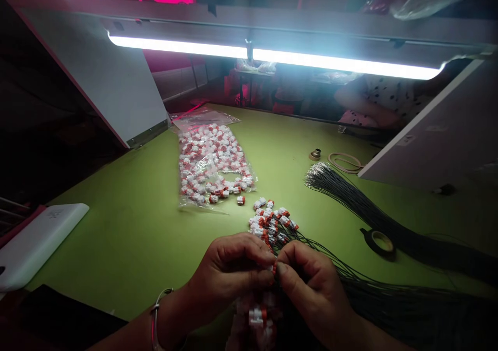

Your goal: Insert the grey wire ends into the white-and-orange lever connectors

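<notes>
Head view has both my hands low over the worktop, fingertips meeting. My left hand pinches a connector between thumb and fingers; my right hand has its thumb bent against the forefinger at the other side, though whether it grips a wire there I cannot tell. I judge the work partly done: in the pile just beyond, dark wires run in among white-and-orange connectors, but how many are joined is hidden. Plenty seems left: the bag is well filled with loose connectors, and the bundle at right ends in bare, shiny tips.
</notes>
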`<action>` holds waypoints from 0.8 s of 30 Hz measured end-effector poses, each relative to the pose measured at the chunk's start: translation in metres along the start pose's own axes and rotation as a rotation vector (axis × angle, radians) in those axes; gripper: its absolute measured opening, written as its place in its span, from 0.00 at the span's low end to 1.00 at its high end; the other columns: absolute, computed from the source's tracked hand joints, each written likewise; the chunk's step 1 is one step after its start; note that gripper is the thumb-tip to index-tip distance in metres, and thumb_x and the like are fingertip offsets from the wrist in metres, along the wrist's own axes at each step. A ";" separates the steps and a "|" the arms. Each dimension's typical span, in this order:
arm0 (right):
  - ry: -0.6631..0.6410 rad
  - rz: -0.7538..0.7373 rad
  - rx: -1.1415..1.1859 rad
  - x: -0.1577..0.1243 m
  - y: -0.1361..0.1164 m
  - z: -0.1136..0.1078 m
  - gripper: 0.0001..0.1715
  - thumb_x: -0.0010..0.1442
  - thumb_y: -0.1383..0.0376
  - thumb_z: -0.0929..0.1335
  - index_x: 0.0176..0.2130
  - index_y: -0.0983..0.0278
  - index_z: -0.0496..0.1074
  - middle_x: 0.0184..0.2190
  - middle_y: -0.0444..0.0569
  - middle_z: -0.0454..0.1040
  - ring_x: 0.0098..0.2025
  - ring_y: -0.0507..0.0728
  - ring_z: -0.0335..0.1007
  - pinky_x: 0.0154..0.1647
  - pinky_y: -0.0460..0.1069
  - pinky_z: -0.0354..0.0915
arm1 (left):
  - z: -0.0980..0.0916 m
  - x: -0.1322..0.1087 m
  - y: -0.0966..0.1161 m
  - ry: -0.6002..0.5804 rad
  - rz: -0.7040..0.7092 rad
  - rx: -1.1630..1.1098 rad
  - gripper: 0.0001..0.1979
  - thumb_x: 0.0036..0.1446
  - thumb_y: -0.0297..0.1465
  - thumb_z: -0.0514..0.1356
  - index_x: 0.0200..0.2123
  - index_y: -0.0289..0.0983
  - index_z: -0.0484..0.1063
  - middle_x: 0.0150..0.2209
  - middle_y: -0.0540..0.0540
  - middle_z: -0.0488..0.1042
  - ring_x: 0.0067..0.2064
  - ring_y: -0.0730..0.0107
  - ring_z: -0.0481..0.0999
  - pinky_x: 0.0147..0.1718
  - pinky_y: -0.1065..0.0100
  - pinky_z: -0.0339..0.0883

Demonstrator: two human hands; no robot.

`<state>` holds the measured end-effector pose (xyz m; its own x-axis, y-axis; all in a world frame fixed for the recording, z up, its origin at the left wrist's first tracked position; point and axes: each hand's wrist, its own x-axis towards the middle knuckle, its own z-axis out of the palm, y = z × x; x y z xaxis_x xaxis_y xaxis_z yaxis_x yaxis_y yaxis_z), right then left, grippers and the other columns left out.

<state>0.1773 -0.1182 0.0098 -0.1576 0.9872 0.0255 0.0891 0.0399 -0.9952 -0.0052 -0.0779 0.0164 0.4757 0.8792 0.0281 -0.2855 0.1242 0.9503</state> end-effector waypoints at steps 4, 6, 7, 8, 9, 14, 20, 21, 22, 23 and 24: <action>-0.015 -0.040 -0.017 0.000 0.001 -0.001 0.15 0.68 0.59 0.63 0.30 0.63 0.64 0.24 0.41 0.63 0.25 0.51 0.55 0.25 0.46 0.56 | 0.000 0.000 0.000 0.055 -0.067 -0.052 0.06 0.48 0.22 0.71 0.29 0.37 0.82 0.32 0.48 0.77 0.36 0.71 0.75 0.38 0.72 0.71; -0.016 -0.066 -0.069 -0.002 0.001 -0.001 0.16 0.69 0.59 0.62 0.30 0.62 0.64 0.24 0.41 0.63 0.25 0.51 0.55 0.25 0.46 0.56 | -0.001 0.000 0.000 0.052 -0.079 -0.054 0.05 0.48 0.22 0.71 0.29 0.37 0.82 0.33 0.48 0.77 0.37 0.71 0.76 0.39 0.72 0.71; -0.013 -0.076 -0.093 -0.003 0.002 0.000 0.16 0.69 0.59 0.62 0.30 0.62 0.63 0.24 0.41 0.63 0.25 0.51 0.55 0.26 0.46 0.57 | 0.000 0.000 -0.001 0.050 -0.081 -0.055 0.05 0.49 0.22 0.71 0.30 0.37 0.82 0.33 0.48 0.77 0.37 0.71 0.76 0.39 0.72 0.72; -0.009 -0.085 -0.111 -0.003 0.002 0.000 0.16 0.69 0.60 0.62 0.30 0.62 0.63 0.24 0.42 0.63 0.25 0.51 0.56 0.26 0.46 0.57 | 0.000 -0.001 -0.001 0.049 -0.083 -0.057 0.05 0.49 0.23 0.71 0.30 0.37 0.82 0.33 0.48 0.77 0.37 0.71 0.76 0.39 0.72 0.72; -0.007 -0.095 -0.122 -0.004 0.003 0.001 0.15 0.69 0.60 0.62 0.30 0.62 0.63 0.24 0.42 0.63 0.25 0.51 0.56 0.25 0.46 0.57 | 0.001 -0.001 -0.002 0.046 -0.086 -0.060 0.05 0.48 0.23 0.71 0.30 0.37 0.82 0.33 0.48 0.77 0.37 0.71 0.76 0.38 0.72 0.72; -0.002 -0.102 -0.110 -0.004 0.006 0.003 0.15 0.69 0.60 0.62 0.30 0.62 0.64 0.24 0.42 0.65 0.25 0.51 0.58 0.26 0.47 0.58 | 0.004 -0.003 -0.006 0.074 -0.110 -0.075 0.05 0.48 0.25 0.72 0.29 0.37 0.81 0.33 0.48 0.77 0.35 0.70 0.76 0.36 0.71 0.72; 0.054 -0.100 -0.157 0.003 -0.002 -0.008 0.10 0.67 0.61 0.65 0.35 0.63 0.71 0.29 0.44 0.72 0.30 0.53 0.67 0.32 0.47 0.64 | -0.005 0.003 0.000 0.080 -0.014 0.137 0.02 0.54 0.29 0.69 0.32 0.37 0.80 0.33 0.48 0.76 0.38 0.68 0.75 0.38 0.69 0.70; 0.062 -0.103 -0.207 0.005 -0.006 -0.015 0.08 0.67 0.62 0.65 0.38 0.63 0.72 0.33 0.46 0.75 0.34 0.55 0.70 0.36 0.48 0.66 | -0.007 0.004 0.002 0.076 0.040 0.220 0.02 0.55 0.29 0.68 0.33 0.37 0.79 0.34 0.47 0.76 0.38 0.66 0.74 0.38 0.69 0.69; 0.077 -0.101 -0.260 0.006 -0.010 -0.024 0.07 0.66 0.62 0.66 0.41 0.62 0.73 0.36 0.47 0.77 0.38 0.57 0.72 0.39 0.49 0.67 | -0.009 0.006 0.004 0.073 0.102 0.306 0.02 0.56 0.29 0.67 0.34 0.38 0.79 0.35 0.46 0.75 0.39 0.66 0.74 0.39 0.68 0.69; 0.108 -0.084 -0.311 0.007 -0.014 -0.036 0.09 0.65 0.62 0.67 0.44 0.62 0.73 0.39 0.49 0.77 0.42 0.58 0.73 0.41 0.50 0.67 | -0.011 0.006 0.006 0.073 0.169 0.390 0.03 0.56 0.29 0.66 0.36 0.38 0.79 0.36 0.46 0.75 0.39 0.65 0.74 0.39 0.68 0.68; 0.136 -0.052 -0.358 0.006 -0.018 -0.049 0.11 0.65 0.61 0.67 0.46 0.62 0.73 0.41 0.50 0.78 0.43 0.59 0.74 0.41 0.50 0.68 | -0.011 0.007 0.008 0.075 0.235 0.467 0.05 0.57 0.29 0.66 0.38 0.39 0.79 0.38 0.45 0.75 0.39 0.65 0.73 0.38 0.67 0.68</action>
<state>0.2231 -0.1051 0.0327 -0.0408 0.9930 0.1112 0.4259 0.1180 -0.8970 -0.0136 -0.0655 0.0205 0.3776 0.8914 0.2506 0.0319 -0.2830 0.9586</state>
